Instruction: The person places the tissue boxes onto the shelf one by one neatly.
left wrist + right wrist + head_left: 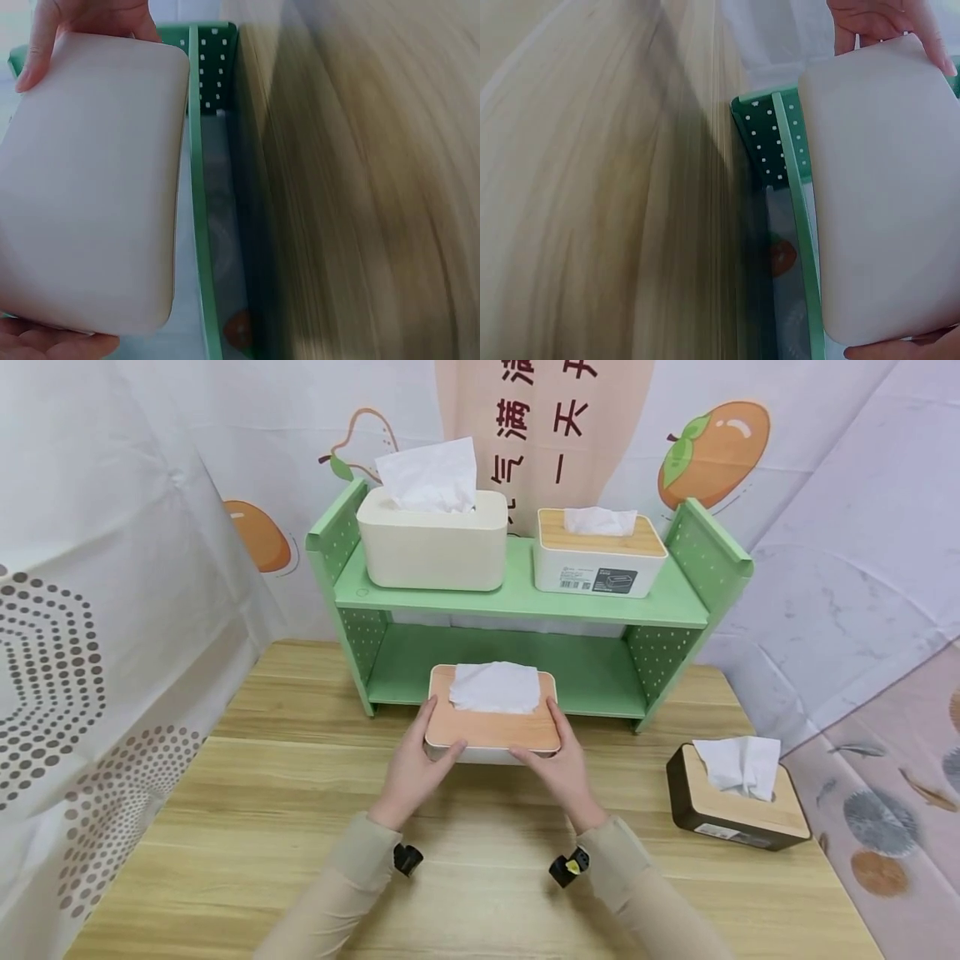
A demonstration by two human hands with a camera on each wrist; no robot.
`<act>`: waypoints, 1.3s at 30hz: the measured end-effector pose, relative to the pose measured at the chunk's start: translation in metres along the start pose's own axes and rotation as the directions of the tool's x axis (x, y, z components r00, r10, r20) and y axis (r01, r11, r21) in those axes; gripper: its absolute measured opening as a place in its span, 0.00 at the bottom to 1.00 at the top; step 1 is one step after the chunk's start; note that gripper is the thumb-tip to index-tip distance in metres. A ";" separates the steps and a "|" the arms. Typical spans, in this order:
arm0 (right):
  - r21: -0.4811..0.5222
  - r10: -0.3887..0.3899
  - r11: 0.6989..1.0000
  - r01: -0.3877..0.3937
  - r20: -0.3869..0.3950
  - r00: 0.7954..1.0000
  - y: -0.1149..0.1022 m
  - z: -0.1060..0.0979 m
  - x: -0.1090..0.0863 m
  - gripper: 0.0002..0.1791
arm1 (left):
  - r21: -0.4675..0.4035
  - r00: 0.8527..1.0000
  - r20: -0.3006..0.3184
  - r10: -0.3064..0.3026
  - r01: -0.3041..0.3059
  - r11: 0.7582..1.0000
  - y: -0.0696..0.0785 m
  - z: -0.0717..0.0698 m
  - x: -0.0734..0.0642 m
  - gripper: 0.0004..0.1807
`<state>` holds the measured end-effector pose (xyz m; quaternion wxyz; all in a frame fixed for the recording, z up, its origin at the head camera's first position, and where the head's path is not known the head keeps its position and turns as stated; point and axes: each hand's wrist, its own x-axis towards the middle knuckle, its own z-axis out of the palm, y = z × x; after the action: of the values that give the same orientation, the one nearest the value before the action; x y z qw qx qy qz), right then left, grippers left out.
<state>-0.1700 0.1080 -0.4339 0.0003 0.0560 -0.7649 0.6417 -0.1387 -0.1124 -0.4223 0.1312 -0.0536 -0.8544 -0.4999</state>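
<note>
Both hands hold a white tissue box (491, 731) with a light wood lid, a white tissue lying out of its slot. My left hand (420, 764) grips the box's left end, thumb along the near side. At the right end my right hand (558, 768) grips it the same way. The box is raised off the table in front of the green shelf (517, 610). In the left wrist view the box's plain pale side (97, 180) fills the left part, a hand at each end. The right wrist view shows that side (885, 187) too.
On the shelf's upper board stand a large cream tissue box (435, 547) and a white tissue box with a wood lid (600, 560). A black tissue box with a wood lid (738, 806) sits at the right on the wooden table (285, 827). Printed cloth (150, 527) hangs around.
</note>
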 end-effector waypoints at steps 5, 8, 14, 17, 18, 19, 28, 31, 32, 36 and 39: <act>0.001 -0.018 1.000 0.018 0.006 1.000 -0.003 0.019 0.011 0.54 | 0.013 0.999 -0.002 -0.038 0.038 0.999 -0.009 -0.015 0.007 0.50; -0.006 -0.037 0.999 0.037 0.007 0.999 -0.002 0.029 0.018 0.54 | 0.016 0.999 -0.024 -0.045 0.045 0.999 -0.015 -0.021 0.011 0.52; -0.014 -0.072 0.997 0.072 0.006 0.997 -0.001 0.047 0.030 0.54 | -0.012 0.996 -0.076 -0.046 0.046 0.999 -0.028 -0.031 0.018 0.51; -0.019 -0.098 0.995 0.098 0.011 0.995 0.000 0.054 0.034 0.53 | -0.017 0.994 -0.094 -0.058 0.057 0.998 -0.034 -0.034 0.020 0.51; -0.022 -0.104 0.994 0.105 0.012 0.994 0.000 0.056 0.035 0.53 | -0.017 0.993 -0.099 -0.062 0.060 0.998 -0.036 -0.035 0.021 0.51; -0.028 -0.110 0.993 0.110 0.014 0.994 0.001 0.058 0.036 0.53 | -0.019 0.993 -0.102 -0.063 0.061 0.998 -0.037 -0.036 0.021 0.51; -0.101 -0.143 0.984 0.145 0.030 0.989 -0.001 0.070 0.046 0.52 | -0.043 0.991 -0.097 -0.093 0.089 0.995 -0.049 -0.043 0.026 0.50; -0.119 -0.165 0.978 0.169 0.047 0.985 -0.003 0.072 0.050 0.52 | -0.046 0.990 -0.088 -0.109 0.105 0.993 -0.052 -0.045 0.028 0.50; -0.128 -0.166 0.977 0.172 0.051 0.985 -0.004 0.073 0.051 0.52 | -0.046 0.990 -0.084 -0.114 0.110 0.993 -0.052 -0.045 0.029 0.50; -0.168 -0.145 0.974 0.152 0.055 0.988 -0.007 0.075 0.054 0.52 | -0.038 0.989 -0.077 -0.123 0.121 0.992 -0.055 -0.048 0.033 0.50; -0.186 -0.120 0.974 0.128 0.054 0.991 -0.010 0.077 0.057 0.52 | -0.047 0.987 -0.077 -0.144 0.141 0.989 -0.055 -0.049 0.037 0.49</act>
<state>-0.2206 0.0261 -0.4335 0.0295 0.1171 -0.8171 0.5638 -0.1784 -0.1833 -0.4357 0.1283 0.0250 -0.8396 -0.5272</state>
